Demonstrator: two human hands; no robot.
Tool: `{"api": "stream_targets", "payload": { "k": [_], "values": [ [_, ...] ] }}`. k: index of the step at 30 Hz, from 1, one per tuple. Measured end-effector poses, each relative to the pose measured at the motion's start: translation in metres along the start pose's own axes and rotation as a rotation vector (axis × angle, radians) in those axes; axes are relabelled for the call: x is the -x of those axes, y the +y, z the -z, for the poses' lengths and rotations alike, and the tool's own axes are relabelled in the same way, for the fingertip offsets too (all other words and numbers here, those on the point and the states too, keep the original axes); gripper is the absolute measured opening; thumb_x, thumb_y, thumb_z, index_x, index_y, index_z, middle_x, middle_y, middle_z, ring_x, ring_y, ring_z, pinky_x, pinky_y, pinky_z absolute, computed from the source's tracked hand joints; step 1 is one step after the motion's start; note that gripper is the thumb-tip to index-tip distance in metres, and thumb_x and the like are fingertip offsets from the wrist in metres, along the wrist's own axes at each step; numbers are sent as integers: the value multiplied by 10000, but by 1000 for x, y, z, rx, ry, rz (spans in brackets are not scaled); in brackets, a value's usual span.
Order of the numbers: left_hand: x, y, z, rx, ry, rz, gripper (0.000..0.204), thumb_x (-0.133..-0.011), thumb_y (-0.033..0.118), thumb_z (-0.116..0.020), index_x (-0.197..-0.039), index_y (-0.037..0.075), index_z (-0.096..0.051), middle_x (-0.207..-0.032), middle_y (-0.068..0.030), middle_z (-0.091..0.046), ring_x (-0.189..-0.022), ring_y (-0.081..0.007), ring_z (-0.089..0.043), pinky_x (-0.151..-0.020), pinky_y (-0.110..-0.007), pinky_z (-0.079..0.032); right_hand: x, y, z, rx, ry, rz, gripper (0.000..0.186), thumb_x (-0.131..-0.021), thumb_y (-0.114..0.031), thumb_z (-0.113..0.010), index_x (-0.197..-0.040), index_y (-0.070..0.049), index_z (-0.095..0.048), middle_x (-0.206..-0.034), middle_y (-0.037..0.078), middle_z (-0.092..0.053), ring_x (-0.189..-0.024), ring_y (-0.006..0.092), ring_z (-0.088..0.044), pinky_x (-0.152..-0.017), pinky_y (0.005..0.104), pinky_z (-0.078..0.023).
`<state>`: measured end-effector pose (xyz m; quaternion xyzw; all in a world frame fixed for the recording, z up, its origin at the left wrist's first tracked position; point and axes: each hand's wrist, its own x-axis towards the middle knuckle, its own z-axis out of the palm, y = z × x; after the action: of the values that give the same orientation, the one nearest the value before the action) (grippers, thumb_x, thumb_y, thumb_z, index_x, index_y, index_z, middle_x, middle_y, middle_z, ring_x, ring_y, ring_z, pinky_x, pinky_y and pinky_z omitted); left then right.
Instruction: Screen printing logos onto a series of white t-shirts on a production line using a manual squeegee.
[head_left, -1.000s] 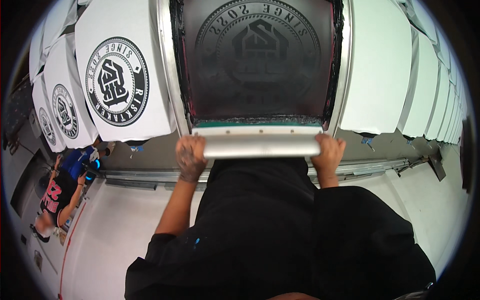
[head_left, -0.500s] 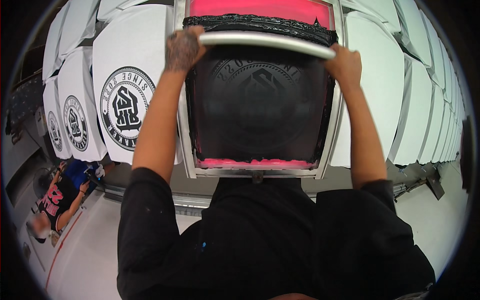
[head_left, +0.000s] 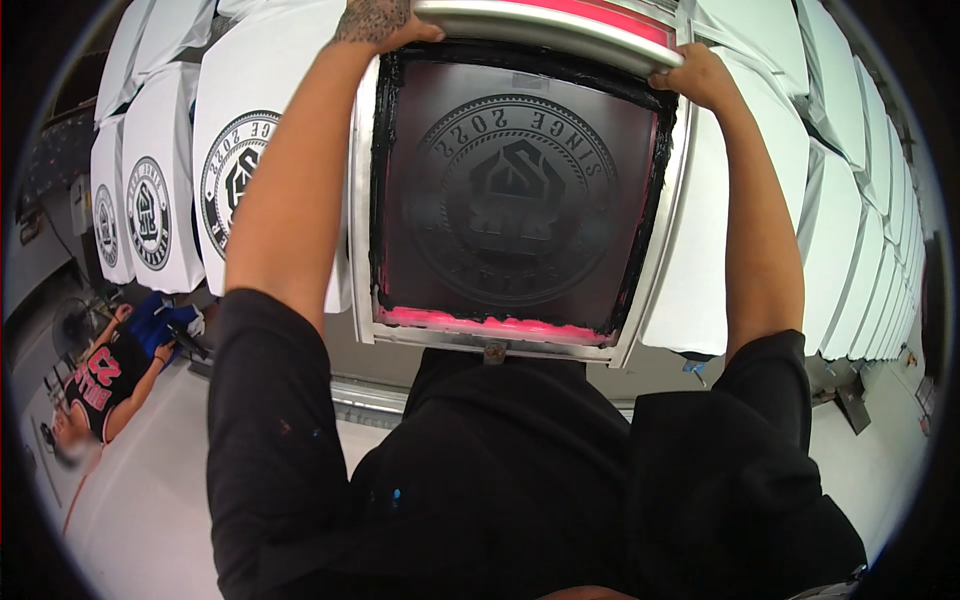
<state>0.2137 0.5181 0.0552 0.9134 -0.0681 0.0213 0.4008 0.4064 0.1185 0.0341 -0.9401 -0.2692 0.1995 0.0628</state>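
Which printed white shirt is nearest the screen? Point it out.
The rightmost printed shirt, just left of the screen; the left forearm partly hides its emblem. The other two printed shirts hang farther left.

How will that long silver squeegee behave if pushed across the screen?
The squeegee is probably stiff: it looks like metal. Its length may let it skew under uneven pushing, though the left hand and right hand grip opposite ends. Glossy black ink bordering the screen could make it slippery.

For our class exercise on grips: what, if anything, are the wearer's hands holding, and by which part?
A squeegee, by its two ends: the left hand at the left end, the right hand at the right.
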Motion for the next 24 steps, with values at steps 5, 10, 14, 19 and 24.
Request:
{"api": "stream_targets", "payload": {
  "k": [5, 10, 14, 19, 24],
  "values": [
    [101, 73, -83, -21, 425, 236, 340, -859, 355, -773, -1012, 53, -742, -997, -152, -745, -946, -313, -720, -900, -404, -561, 10, -10, 6, 57, 61, 143, 418, -739, -321, -812, -1060, -61, -749, -926, 198, -740, -905, 358, -717, -855, 442, -544],
    [316, 148, -191, 513, -471, 633, 290, -965, 297, -626, -1011, 31, -733, -1022, -185, -734, -966, -318, -720, -847, -398, -555, -2, -98, -8, 51, 90, 412, 444, -824, -326, -773, -1150, -34, -702, -1139, 232, -681, -1090, 385, -642, -951, 440, -497],
    [387, 182, -263, 625, -720, 902, 497, -1018, 486, -529, -1096, 20, -685, -1019, -188, -717, -992, -295, -698, -869, -398, -523, -15, -85, 3, -307, -142, 664, 476, -773, -294, -780, -1160, -27, -706, -1189, 246, -679, -1154, 385, -628, -1000, 449, -499],
    [385, 186, -291, 620, -438, 799, 473, -960, 477, -619, -1014, 9, -665, -832, -168, -692, -818, -311, -680, -743, -426, -513, 24, -62, -43, -834, -3, 990, 421, -728, -298, -810, -1052, -39, -741, -1049, 228, -721, -1029, 375, -682, -921, 452, -540],
    [381, 173, -297, 446, -482, 679, 400, -949, 416, -652, -1001, 20, -684, -748, -146, -647, -714, -248, -641, -689, -378, -503, 161, -114, -82, 24, 63, 511, 280, -751, -119, -673, -1023, -85, -734, -894, 212, -715, -873, 413, -689, -842, 482, -551]
  ]
}}
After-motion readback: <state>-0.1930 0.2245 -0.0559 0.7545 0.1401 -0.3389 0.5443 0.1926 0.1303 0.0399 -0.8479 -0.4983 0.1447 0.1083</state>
